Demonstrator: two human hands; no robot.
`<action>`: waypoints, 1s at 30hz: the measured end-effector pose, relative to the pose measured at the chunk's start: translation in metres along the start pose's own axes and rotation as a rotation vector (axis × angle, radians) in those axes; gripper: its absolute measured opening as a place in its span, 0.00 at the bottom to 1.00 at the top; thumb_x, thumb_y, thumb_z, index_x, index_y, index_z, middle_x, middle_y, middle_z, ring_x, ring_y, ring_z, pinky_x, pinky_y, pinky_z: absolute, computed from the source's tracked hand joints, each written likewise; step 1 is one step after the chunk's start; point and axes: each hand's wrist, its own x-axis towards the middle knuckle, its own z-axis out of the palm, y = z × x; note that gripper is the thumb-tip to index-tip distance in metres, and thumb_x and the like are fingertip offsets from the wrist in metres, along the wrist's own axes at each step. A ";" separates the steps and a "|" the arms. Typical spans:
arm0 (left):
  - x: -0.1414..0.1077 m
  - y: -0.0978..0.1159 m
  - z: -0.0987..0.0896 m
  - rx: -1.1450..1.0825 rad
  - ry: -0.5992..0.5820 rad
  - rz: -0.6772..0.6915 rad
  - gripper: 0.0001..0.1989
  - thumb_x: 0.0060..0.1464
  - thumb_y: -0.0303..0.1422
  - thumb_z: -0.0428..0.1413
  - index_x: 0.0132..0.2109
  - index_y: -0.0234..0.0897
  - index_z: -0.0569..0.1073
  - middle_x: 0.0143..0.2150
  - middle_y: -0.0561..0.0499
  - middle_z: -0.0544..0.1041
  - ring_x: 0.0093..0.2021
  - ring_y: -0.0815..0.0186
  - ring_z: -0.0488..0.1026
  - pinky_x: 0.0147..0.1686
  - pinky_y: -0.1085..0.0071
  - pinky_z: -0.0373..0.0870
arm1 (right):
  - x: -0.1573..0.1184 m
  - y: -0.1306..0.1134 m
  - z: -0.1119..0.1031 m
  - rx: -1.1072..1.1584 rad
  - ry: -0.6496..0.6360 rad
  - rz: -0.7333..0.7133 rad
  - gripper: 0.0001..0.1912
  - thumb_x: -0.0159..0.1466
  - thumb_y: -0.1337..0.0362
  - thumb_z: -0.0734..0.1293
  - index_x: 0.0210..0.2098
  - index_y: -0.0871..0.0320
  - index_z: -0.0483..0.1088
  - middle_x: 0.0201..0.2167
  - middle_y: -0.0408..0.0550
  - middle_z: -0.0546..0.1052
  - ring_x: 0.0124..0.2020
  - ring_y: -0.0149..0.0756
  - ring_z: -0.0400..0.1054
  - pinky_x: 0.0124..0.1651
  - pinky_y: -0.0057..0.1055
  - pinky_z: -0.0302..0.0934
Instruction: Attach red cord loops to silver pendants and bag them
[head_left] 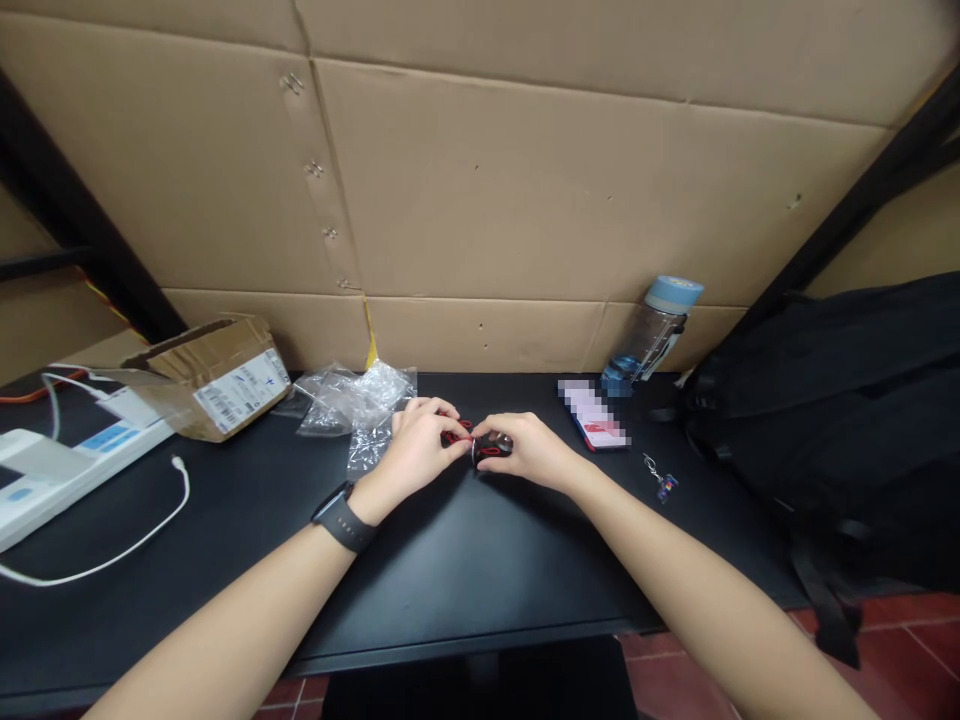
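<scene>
Both my hands meet over the black table, fingertips almost touching. Between them is a small black item with red cord-like trim; fingers cover much of it, so its kind is unclear. My right hand is closed around its right end, where a red loop shows. My left hand, with a dark watch on its wrist, pinches the red part at the left end. A thin pale ring or strand shows between the two hands. Crumpled clear plastic bags lie just beside my left hand.
An opened cardboard box, a white power strip and a white cable occupy the left. To the right are a phone, a small charm, a water bottle and a black backpack. Cardboard walls the back.
</scene>
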 end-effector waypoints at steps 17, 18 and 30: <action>0.017 -0.049 -0.060 0.243 -0.013 0.132 0.12 0.58 0.37 0.56 0.47 0.46 0.80 0.50 0.45 0.79 0.54 0.51 0.72 0.55 0.56 0.63 | 0.003 -0.004 0.018 -0.096 0.141 0.024 0.19 0.56 0.57 0.79 0.45 0.53 0.75 0.41 0.47 0.81 0.41 0.41 0.75 0.48 0.38 0.64; 0.018 -0.055 -0.066 0.277 -0.029 0.114 0.12 0.57 0.35 0.56 0.46 0.45 0.80 0.50 0.46 0.79 0.54 0.52 0.72 0.54 0.57 0.64 | 0.003 -0.005 0.017 -0.080 0.153 0.017 0.19 0.56 0.57 0.78 0.45 0.53 0.74 0.41 0.47 0.82 0.41 0.41 0.75 0.49 0.38 0.64; 0.001 -0.051 -0.077 0.387 -0.377 -0.016 0.26 0.32 0.32 0.68 0.44 0.49 0.79 0.51 0.48 0.77 0.56 0.45 0.67 0.56 0.52 0.59 | 0.001 -0.007 0.003 0.062 0.268 -0.027 0.18 0.61 0.64 0.72 0.50 0.53 0.71 0.48 0.49 0.78 0.44 0.38 0.76 0.50 0.35 0.69</action>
